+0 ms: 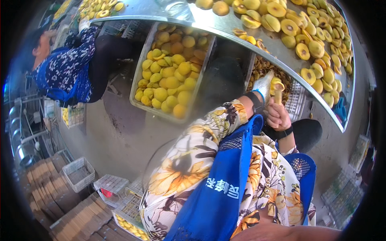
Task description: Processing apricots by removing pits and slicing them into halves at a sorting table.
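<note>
My left hand (263,85), in a whitish glove with a blue cuff, is closed around a cut yellow peach half (276,84) below the edge of the metal table. Close beside it, my bare right hand (278,115) has its fingers wrapped round a pale, wooden-looking tool handle (278,96). The handle's upper end meets the peach half; the tool's working tip is hidden. Under both hands sits a crate of brown pits and scraps (261,64).
Halved peaches (311,44) lie heaped on the metal table (193,14). A crate of whole yellow peaches (167,80) stands on the floor to my left. Another person (68,68) works at the far left. Stacked cardboard (52,184) and an empty-looking white basket (79,173) are at lower left.
</note>
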`<action>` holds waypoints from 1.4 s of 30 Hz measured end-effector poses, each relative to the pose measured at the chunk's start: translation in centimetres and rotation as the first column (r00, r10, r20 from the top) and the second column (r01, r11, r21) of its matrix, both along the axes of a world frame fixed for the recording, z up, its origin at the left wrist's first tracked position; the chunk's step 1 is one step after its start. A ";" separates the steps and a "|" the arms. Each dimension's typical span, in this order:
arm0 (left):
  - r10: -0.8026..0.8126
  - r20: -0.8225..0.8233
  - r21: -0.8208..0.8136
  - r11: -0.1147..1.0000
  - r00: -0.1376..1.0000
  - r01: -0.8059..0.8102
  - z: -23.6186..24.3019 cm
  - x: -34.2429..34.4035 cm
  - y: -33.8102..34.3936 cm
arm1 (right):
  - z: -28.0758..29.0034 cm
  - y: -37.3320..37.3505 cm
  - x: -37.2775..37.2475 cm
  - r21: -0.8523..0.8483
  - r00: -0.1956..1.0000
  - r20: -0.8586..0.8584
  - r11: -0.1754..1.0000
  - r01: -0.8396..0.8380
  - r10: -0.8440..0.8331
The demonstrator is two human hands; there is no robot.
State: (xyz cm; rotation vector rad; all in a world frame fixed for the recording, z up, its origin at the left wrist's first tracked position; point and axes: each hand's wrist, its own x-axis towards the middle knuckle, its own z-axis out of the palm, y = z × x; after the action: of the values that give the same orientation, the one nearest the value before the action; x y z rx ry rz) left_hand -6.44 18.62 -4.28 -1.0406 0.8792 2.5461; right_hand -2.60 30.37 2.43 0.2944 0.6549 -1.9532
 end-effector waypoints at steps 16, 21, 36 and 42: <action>0.036 -0.353 -0.663 0.695 0.935 -0.277 9.7 3.8 -20.9 | 4.3 -0.3 -0.8 0.716 0.751 -0.578 0.640 0.279 0.319; 0.561 -0.212 -0.166 0.786 0.800 -0.595 3.4 5.2 -31.2 | 3.4 -3.1 2.1 0.785 0.802 -0.440 0.607 0.124 0.404; 0.308 0.440 -0.486 -0.709 0.844 0.512 -16.1 -4.4 -43.5 | 6.6 -8.0 1.9 0.934 0.326 -0.357 0.338 0.113 0.876; 0.064 0.612 -0.655 -0.517 0.788 0.551 -11.3 -7.2 -40.1 | 6.8 -5.5 0.6 0.942 0.354 -0.314 0.337 -0.002 0.881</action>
State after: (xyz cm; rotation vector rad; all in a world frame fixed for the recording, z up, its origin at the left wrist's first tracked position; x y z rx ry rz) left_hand -13.60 -21.49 -15.54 -1.0621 2.8436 0.1450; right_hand -2.05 24.91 9.28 -0.3588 2.1049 -0.7694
